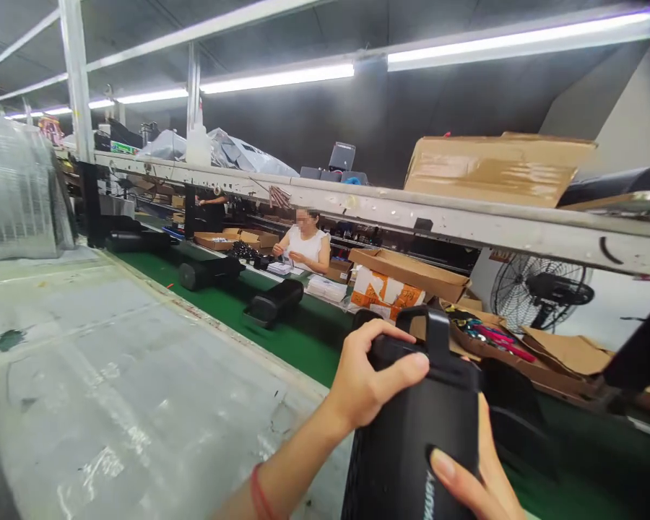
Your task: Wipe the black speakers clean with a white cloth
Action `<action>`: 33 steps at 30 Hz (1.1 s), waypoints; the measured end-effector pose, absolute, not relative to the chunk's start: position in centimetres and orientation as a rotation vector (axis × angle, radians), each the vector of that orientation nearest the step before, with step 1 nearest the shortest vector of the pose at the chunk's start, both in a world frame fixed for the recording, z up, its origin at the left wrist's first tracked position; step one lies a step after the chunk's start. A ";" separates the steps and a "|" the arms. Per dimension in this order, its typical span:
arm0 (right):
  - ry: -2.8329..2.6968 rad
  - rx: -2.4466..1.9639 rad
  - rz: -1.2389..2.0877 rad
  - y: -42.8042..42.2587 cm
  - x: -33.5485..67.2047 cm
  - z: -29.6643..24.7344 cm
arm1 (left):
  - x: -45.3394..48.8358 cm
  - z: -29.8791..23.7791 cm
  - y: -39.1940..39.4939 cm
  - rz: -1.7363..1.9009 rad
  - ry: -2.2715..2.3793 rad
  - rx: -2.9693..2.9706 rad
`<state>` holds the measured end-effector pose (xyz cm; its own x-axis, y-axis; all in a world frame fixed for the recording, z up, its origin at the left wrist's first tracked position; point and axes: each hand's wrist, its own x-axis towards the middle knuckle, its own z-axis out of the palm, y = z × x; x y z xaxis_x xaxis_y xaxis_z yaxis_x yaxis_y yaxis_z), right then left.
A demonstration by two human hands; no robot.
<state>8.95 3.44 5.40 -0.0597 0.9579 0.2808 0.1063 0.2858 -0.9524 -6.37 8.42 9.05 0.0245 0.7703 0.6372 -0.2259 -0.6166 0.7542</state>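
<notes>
1. Black handled casing (pixel 401 448), perhaps a portable speaker, is between the person's two hands at the lower right of the view, in front of the green conveyor belt (pixel 314 357). Its lower end is cut off by the frame, so I cannot tell whether it rests on anything.

2. Its long axis runs from the bottom edge of the view up and away from the wearer, with the carry handle (pixel 438 336) standing at the far end.

3. Left hand (pixel 371 383) is the nearer one to that handle: the casing lies to its right and below. It is curled part-way closed over the upper left corner, thumb on the face, forefinger along the top edge.

4. Right hand (pixel 482 477) sits lower, with the casing to its left. Its thumb presses the face beside the pale lettering (pixel 429 495); fingers wrap the right side, their tips mostly hidden. The hand is spread about the casing's edge, holding it.

5. Beyond the left hand, a similar casing (pixel 275 302) lies on the belt, well apart from both hands.
</notes>
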 end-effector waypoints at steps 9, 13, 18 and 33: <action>-1.601 -1.157 0.934 7.9 9.8 1.9 | -6.8 5.9 13.0 1.588 0.633 1.603; -1.631 -1.245 0.864 7.5 10.0 2.3 | -6.6 5.6 13.3 1.585 0.643 1.584; -1.731 -1.341 0.633 6.1 10.6 3.4 | -6.4 5.5 13.1 1.596 0.627 1.586; -1.633 -1.354 0.681 5.9 11.8 4.7 | -5.4 6.3 11.5 1.621 0.778 1.705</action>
<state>11.83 5.87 4.72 -0.0161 0.9594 0.2815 0.4757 0.2550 -0.8418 -5.43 11.46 6.26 0.0583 0.7892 0.6114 -0.0167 -0.6116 0.7910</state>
